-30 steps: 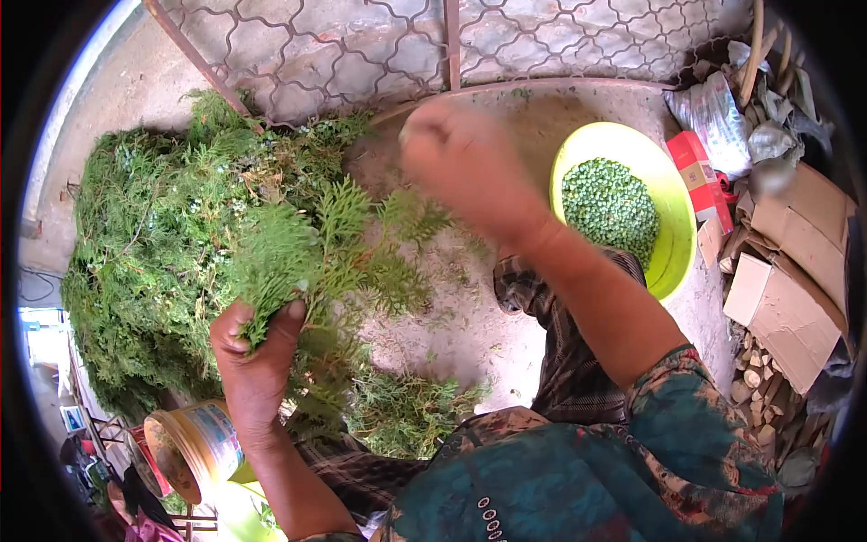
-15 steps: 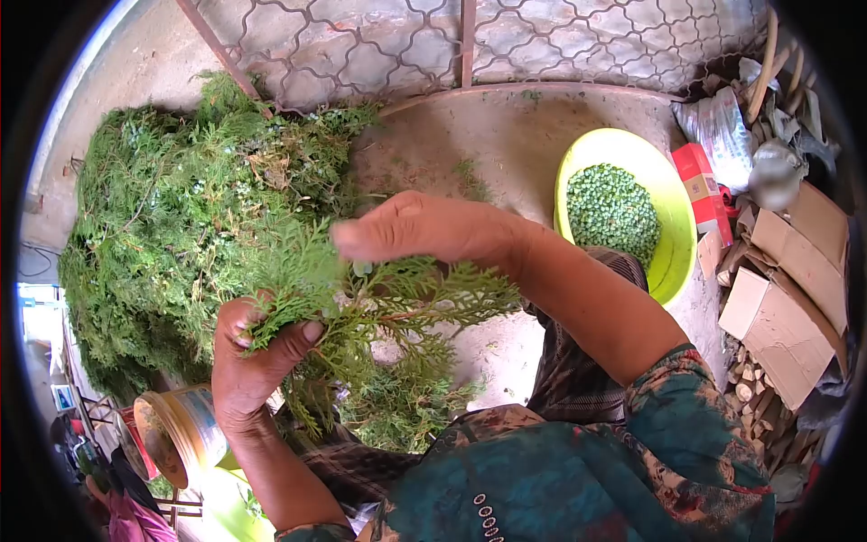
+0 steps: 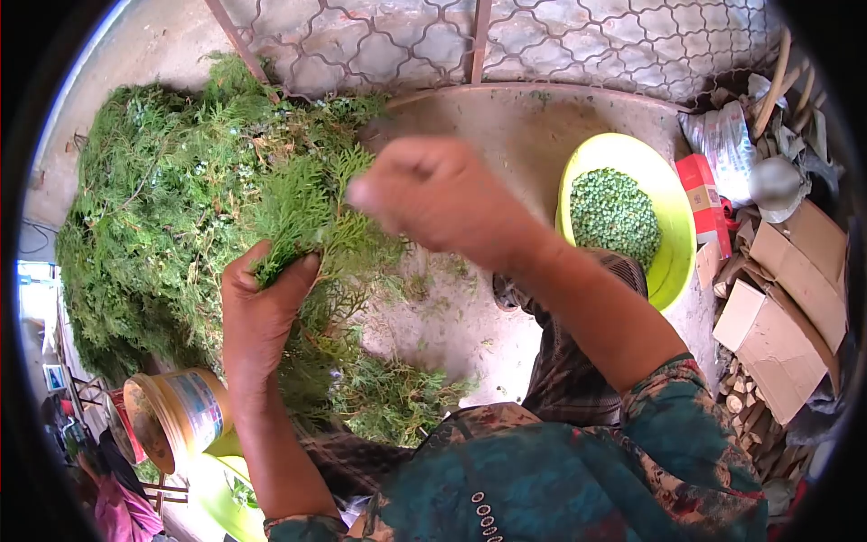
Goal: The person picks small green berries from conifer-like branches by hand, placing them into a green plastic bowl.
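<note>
My left hand (image 3: pixel 271 294) is closed round a leafy green sprig (image 3: pixel 302 212), thumb and fingers pinching its stems. My right hand (image 3: pixel 424 194), smeared by motion, hangs in the air right of the sprig; its fingers look curled, and whether they hold anything cannot be made out. Behind my left hand lies a big heap of green branches (image 3: pixel 153 217), dotted with small pale berries. A smaller pile of cuttings (image 3: pixel 397 397) rests on the floor below my hands. At the right, a yellow-green basin (image 3: pixel 675 226) holds many small green berries (image 3: pixel 614 212).
A metal lattice (image 3: pixel 578 45) runs along the back. Right of the basin are a red box (image 3: pixel 703 203), plastic bags (image 3: pixel 727 149), cardboard (image 3: pixel 777 352) and chopped wood (image 3: pixel 741 397). A tilted bucket (image 3: pixel 185 415) and another yellow-green basin (image 3: pixel 217 497) are at the lower left.
My right hand has moved up and away from the sprig. The leafy branch that stretched right beneath it now hangs lower, nearer my left hand. The view has shifted slightly.
</note>
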Available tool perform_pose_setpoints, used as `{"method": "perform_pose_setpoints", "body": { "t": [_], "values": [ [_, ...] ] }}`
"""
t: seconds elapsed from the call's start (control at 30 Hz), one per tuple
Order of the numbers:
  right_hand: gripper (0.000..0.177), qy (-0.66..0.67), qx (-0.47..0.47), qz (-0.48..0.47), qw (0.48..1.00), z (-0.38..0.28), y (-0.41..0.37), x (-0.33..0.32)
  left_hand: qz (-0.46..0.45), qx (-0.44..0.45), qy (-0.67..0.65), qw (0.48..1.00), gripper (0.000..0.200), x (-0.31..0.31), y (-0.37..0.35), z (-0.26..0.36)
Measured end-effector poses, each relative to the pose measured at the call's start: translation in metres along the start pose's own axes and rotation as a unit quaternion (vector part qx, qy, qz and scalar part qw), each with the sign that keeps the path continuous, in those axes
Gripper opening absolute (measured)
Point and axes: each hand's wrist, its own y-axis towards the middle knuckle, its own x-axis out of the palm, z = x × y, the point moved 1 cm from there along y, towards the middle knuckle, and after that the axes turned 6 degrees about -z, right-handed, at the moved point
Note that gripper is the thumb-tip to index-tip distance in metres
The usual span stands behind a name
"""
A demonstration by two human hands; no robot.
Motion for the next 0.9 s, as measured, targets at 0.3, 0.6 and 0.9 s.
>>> {"method": "perform_pose_setpoints", "body": {
  "t": [0.3, 0.6, 0.9],
  "values": [
    [0.021, -0.268, -0.087, 0.014, 0.959, 0.043, 0.012, 0.029, -0.023, 0.122, 0.144, 0.982, 0.007, 0.008, 0.004, -0.009],
    [0.022, -0.089, -0.088, -0.067, 0.99, 0.036, 0.016, 0.023, -0.004, 0.126, 0.181, 0.975, 0.012, 0.011, 0.004, -0.006],
    [0.015, -0.222, -0.148, 0.015, 0.964, 0.04, 0.019, 0.028, -0.014, 0.102, 0.05, 0.993, 0.015, 0.005, 0.009, -0.013]
  ]
}}
